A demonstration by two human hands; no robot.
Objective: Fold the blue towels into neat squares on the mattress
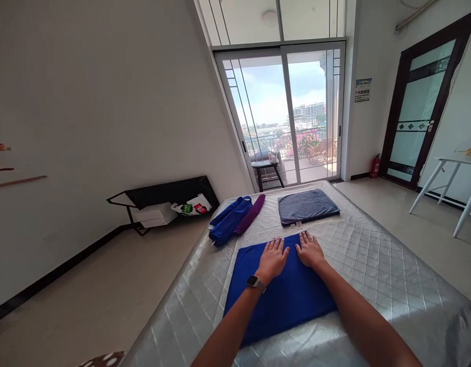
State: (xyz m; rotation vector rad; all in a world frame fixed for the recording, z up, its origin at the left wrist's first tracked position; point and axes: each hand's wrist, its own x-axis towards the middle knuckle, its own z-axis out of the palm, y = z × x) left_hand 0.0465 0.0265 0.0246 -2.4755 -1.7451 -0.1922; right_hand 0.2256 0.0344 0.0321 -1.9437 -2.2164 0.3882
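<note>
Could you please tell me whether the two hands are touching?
Apart: in the head view, blue cloth shows between the left hand and the right hand.

1. i look through one head-worn camera, forward and down over the silver mattress point(372, 260).
2. the left hand point(272, 261) and right hand point(310, 251) sit near, below and right of my view's middle.
3. my wide view reaches far, to the sliding glass doors point(289, 102), with a wall point(124, 102) at left and a dark-framed door point(426, 102) at right.

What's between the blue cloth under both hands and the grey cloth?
A narrow strip of silvery quilted mattress, with pale tags at the near edge of the grey cloth. The head view shows this.
</note>
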